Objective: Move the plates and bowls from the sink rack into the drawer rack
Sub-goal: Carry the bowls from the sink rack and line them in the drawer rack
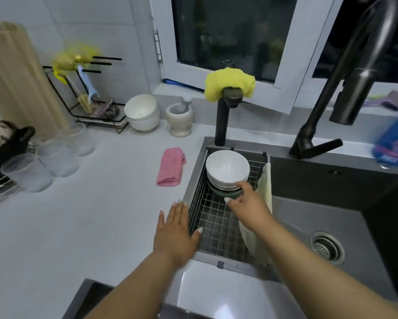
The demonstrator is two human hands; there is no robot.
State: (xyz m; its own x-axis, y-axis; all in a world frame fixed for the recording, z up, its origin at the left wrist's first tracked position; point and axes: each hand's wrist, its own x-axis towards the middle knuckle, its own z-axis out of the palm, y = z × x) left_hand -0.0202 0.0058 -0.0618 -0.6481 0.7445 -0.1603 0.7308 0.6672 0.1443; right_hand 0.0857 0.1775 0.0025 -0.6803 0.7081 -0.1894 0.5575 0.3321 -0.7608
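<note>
A stack of white bowls (pixel 226 168) sits on a green dish (pixel 225 194) at the far end of the wire sink rack (pixel 213 229), which hangs in the left part of the sink. My right hand (pixel 247 203) reaches to the near side of the stack; its fingers touch the lower bowls and the green dish, thumb spread, no firm grip visible. My left hand (pixel 177 229) lies flat and open on the counter at the rack's left edge, thumb over the rim. The drawer rack is not in view.
A pale cloth (pixel 264 185) hangs over the rack's right side. A black tap (pixel 225 116) with a yellow cloth stands behind the rack; a tall black faucet (pixel 345 88) is at right. A pink cloth (pixel 171 166), white bowls (pixel 142 112), a mortar (pixel 179 117) and clear cups (pixel 43 164) are on the counter.
</note>
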